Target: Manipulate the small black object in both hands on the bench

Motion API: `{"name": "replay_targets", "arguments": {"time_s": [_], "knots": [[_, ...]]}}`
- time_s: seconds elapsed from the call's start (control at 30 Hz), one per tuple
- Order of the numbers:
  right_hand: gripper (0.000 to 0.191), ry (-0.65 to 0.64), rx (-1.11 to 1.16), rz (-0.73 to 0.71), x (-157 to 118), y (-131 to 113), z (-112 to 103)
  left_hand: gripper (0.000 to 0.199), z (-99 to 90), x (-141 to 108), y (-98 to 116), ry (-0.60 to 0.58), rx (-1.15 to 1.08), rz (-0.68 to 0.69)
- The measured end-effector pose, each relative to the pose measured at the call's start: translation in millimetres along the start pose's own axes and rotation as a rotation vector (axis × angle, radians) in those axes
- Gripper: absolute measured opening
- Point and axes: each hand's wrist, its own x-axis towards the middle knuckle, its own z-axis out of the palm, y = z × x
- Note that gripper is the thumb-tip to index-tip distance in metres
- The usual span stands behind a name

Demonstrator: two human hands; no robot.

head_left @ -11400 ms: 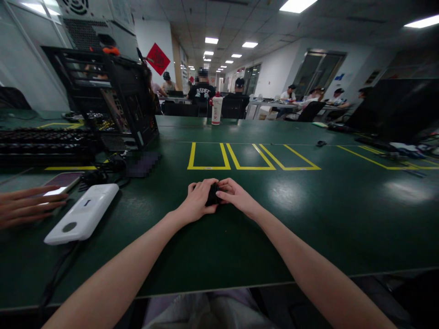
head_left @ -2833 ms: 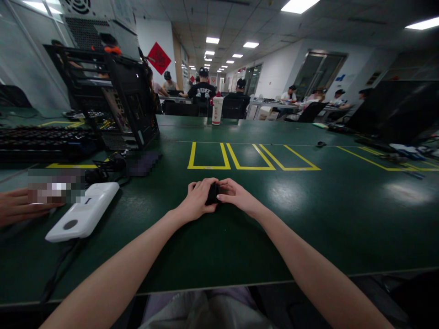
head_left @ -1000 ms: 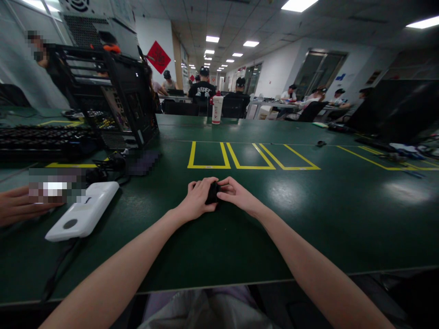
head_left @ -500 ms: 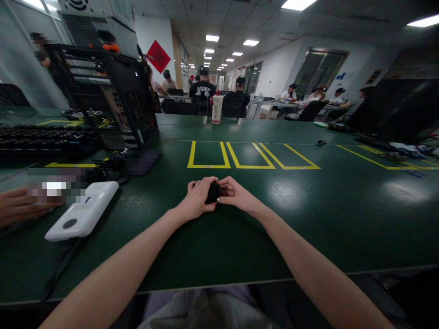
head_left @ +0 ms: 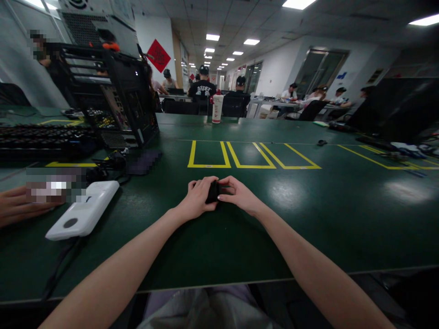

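A small black block-shaped object [head_left: 212, 192] lies between my hands, low over the green table [head_left: 226, 251]. My left hand [head_left: 200, 196] wraps around its left side, fingers over the top and thumb along the near edge. From the right, my right hand [head_left: 236, 194] grips the object's right edge between thumb and fingertips. The fingers hide much of the object, so its exact kind cannot be made out. Just beyond my hands, yellow tape outlines [head_left: 209, 166] mark the table.
A white power bank-like device [head_left: 84, 210] with a cable lies at left, beside another person's hand [head_left: 24, 203]. Behind it stands an open black computer case [head_left: 126, 100]. A white-and-red cup [head_left: 216, 109] stands at the table's far edge. Black equipment [head_left: 394, 114] occupies the right side.
Almost nothing differs. Both hands keep the black object in the same place, with only a very slight shift of the right fingers.
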Motion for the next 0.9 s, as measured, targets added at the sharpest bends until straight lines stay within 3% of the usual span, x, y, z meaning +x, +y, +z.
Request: {"name": "replay_targets", "arguments": {"time_s": [0.27, 0.47, 0.6, 0.9], "knots": [[0.037, 0.016, -0.002, 0.022, -0.1, -7.0, -0.3, 0.058, 1.5, -0.5, -2.4, 0.004, 0.001, 0.003], [0.038, 0.175, -0.016, 0.15, -0.2, -6.6, -12.8, 0.06, 10.4, 1.3, -9.2, 0.042, 0.032, -0.01], [0.042, 0.109, 0.038, 0.174, 4.0, -2.5, -8.4, 0.06, 11.5, 1.4, -8.7, 0.046, 0.049, -0.006], [0.032, 0.101, 0.098, 0.175, 9.7, 4.7, 5.5, 0.06, 11.3, -0.7, -6.2, 0.057, 0.069, 0.025]]}}
